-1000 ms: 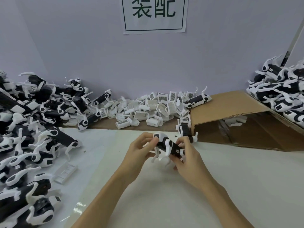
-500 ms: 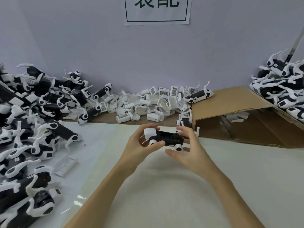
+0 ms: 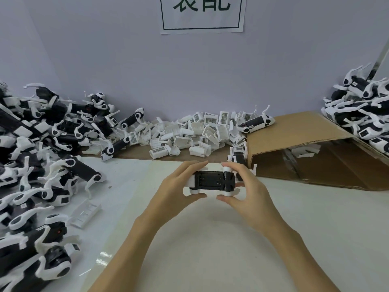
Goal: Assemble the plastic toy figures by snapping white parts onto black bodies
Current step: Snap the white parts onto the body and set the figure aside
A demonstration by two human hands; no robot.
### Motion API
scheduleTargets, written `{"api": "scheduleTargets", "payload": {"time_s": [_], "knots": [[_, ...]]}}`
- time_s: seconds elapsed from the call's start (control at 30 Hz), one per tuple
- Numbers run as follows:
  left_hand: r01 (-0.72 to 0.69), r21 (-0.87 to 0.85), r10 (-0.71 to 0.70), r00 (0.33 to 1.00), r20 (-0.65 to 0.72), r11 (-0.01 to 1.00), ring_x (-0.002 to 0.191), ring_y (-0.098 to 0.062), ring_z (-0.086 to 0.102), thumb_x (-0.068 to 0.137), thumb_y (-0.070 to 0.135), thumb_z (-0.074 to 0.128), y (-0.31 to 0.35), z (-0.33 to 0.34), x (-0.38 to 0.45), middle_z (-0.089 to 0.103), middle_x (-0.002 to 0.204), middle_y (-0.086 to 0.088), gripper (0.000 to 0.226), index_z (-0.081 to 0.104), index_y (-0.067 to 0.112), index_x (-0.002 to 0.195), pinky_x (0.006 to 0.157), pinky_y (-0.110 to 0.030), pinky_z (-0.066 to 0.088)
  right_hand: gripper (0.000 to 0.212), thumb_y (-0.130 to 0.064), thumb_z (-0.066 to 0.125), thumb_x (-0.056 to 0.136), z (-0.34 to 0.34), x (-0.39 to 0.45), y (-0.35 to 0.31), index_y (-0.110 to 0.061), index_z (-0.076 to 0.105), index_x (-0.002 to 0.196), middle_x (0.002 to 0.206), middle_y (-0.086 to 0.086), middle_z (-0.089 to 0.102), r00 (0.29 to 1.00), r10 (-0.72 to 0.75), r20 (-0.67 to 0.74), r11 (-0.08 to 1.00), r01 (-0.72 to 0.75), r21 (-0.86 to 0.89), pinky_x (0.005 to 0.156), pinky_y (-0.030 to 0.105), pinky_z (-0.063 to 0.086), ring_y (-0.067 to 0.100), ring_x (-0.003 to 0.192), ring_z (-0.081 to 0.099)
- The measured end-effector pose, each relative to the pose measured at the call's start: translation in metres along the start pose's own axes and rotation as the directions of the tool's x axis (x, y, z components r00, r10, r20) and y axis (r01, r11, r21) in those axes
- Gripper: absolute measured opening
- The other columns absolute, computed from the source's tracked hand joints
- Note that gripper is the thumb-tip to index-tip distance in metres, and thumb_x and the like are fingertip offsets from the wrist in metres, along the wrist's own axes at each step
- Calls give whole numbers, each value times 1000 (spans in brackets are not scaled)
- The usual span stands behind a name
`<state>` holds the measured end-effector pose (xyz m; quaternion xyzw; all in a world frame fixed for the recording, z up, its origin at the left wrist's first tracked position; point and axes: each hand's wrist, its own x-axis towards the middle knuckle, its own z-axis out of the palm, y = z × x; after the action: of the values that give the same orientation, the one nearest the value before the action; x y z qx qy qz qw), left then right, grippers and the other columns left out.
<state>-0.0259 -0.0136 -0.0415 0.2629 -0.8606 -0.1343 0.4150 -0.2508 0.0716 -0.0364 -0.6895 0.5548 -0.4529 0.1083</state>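
Black plastic, trimmed at both ends with white parts, fills the centre of the frame: a toy figure (image 3: 212, 181) held level above the pale table (image 3: 305, 218), its ribbed black underside turned to the camera. The left hand (image 3: 174, 190) grips the figure's left end, fingers curled over the top edge and thumb tucked beneath the white piece. The right hand (image 3: 246, 188) pinches the right end, forefinger on the upper white knob and thumb under the lower one.

Along the left edge of the frame, a heap of assembled black-and-white figures (image 3: 40, 157) spills across the table. Loose white parts (image 3: 189, 133) lie piled against the lilac wall at centre, above the hands. A flattened cardboard box (image 3: 305, 148) slopes at centre right, and more figures (image 3: 364, 114) are stacked at the right edge. A paper sign (image 3: 202, 15) hangs at top centre.
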Motion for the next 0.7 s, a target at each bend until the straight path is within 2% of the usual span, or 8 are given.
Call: {"api": "scheduleTargets", "payload": {"time_s": [0.1,0.2,0.27,0.33,0.47,0.53,0.6,0.7], "knots": [[-52,19,53,995,-87,998,126,-7,65,78,25,98,1,-6,1,66,139,15,71,67,23,143,103,-29,55,73,-35,90,79,-2,1,-1,-50,48,137,133,-46,47,1000,-7,15,1000,7,-14,91,-1,38,-15,121,50],[74,-138,-73,997,9,988,125,-8,67,74,34,100,3,-15,1,71,133,18,75,68,34,143,105,-22,50,61,-49,84,81,-8,-1,0,-48,53,134,129,-33,59,995,60,80,991,-70,117,92,5,44,-8,125,53],[291,-327,-250,954,164,899,126,-10,66,76,36,97,2,-22,1,71,135,18,72,66,44,141,108,-27,50,56,-62,77,79,-6,-1,-2,-44,59,129,120,-23,68,982,141,129,948,-171,267,85,18,55,2,118,62],[427,-510,-355,904,237,746,117,-19,72,80,39,87,1,-22,1,75,131,8,58,70,41,136,106,-32,54,56,-68,73,77,3,0,-5,-37,65,123,114,-13,72,965,212,154,887,-256,384,78,31,61,11,111,68],[472,-628,-510,850,136,619,106,-21,75,77,48,80,1,-12,0,79,113,-2,40,81,29,113,93,-27,55,53,-70,63,85,24,3,-8,-30,69,118,108,-2,76,959,246,144,845,-284,454,72,30,60,20,100,74],[470,-672,-543,831,119,573,104,-19,76,78,49,80,-4,-10,0,80,111,-2,39,82,28,111,87,-23,56,52,-68,43,102,30,6,-8,-29,68,127,111,3,76,945,279,169,762,-325,560,73,30,60,21,99,75],[471,-734,-611,786,98,489,107,-24,77,79,52,80,-9,-9,1,81,111,-5,40,82,28,111,94,-32,56,60,-65,24,105,34,9,-5,-32,67,134,113,4,76,925,348,155,682,-363,635,80,33,61,19,102,74],[421,-827,-773,634,-26,373,96,-24,77,81,57,83,-15,-5,2,81,101,-11,48,80,16,106,101,-43,56,41,-52,37,109,45,12,3,-34,69,125,114,-7,72,945,326,-20,896,-302,325,88,29,57,7,104,67]]}}
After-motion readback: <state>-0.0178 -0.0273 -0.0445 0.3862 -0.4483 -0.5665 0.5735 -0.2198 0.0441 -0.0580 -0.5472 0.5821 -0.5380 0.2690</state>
